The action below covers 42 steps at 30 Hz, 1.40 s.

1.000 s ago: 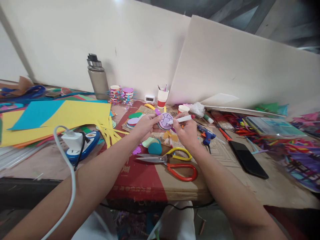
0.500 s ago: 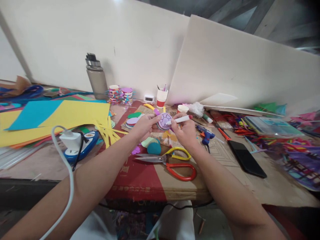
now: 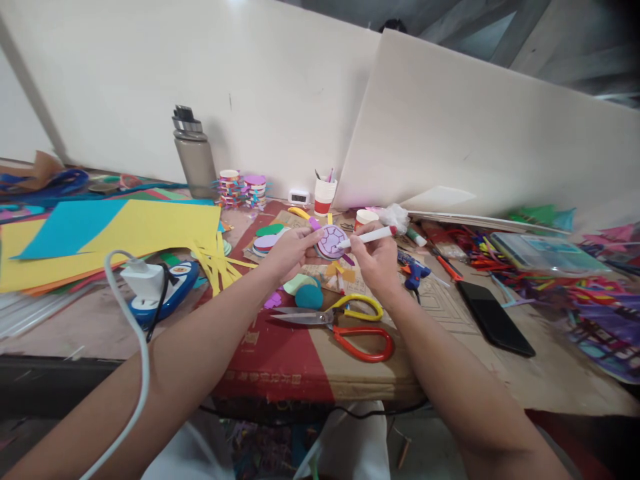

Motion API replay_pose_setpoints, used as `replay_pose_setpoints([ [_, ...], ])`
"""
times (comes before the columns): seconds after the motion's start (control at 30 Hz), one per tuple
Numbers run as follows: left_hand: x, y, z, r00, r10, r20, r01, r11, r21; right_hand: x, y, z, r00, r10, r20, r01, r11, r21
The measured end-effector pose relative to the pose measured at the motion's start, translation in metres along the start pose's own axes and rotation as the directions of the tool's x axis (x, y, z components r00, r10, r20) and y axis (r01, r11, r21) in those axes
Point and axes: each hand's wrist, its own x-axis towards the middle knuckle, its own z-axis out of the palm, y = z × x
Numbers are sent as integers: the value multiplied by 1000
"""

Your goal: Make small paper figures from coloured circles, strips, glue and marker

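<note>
My left hand [image 3: 296, 252] grips the left edge of a round paper cutout [image 3: 331, 240], light purple with darker lines like a turtle shell and a purple strip [image 3: 315, 224] at its side. More round layers show beneath it. Between the fingers of my right hand [image 3: 375, 257] is a white marker [image 3: 369, 237] with a dark red end, its tip at the cutout's right side. Below the hands lie scissors [image 3: 327, 319] with one yellow and one red handle, a teal paper disc [image 3: 309, 296] and small orange paper pieces [image 3: 341, 272].
Yellow paper sheets [image 3: 165, 230] and a blue power strip [image 3: 167, 293] lie left. A grey bottle [image 3: 194, 157], decorated cups [image 3: 255, 192] and a pen cup [image 3: 325, 195] stand at the back. To the right are a blue glue gun [image 3: 415, 272], a phone [image 3: 495, 317] and a plastic case [image 3: 547, 253].
My right hand and the marker have shifted slightly right, showing more of the cutout's right edge. My left hand keeps its hold.
</note>
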Motion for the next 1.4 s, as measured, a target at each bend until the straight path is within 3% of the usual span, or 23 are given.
replay_pose_setpoints([
  [0.23,0,-1,-1,1000,20,9,-20,1000,5,-1,-5,-1,999,-11,32,14,996,-88],
  [0.43,0,0,-1,1000,15,11,-14,1000,-20,0,-10,-2,994,-98,53,106,974,-199],
  [1.4,-2,1,1,1000,2,2,-2,1000,-7,0,0,0,991,-131,40,137,964,-229],
])
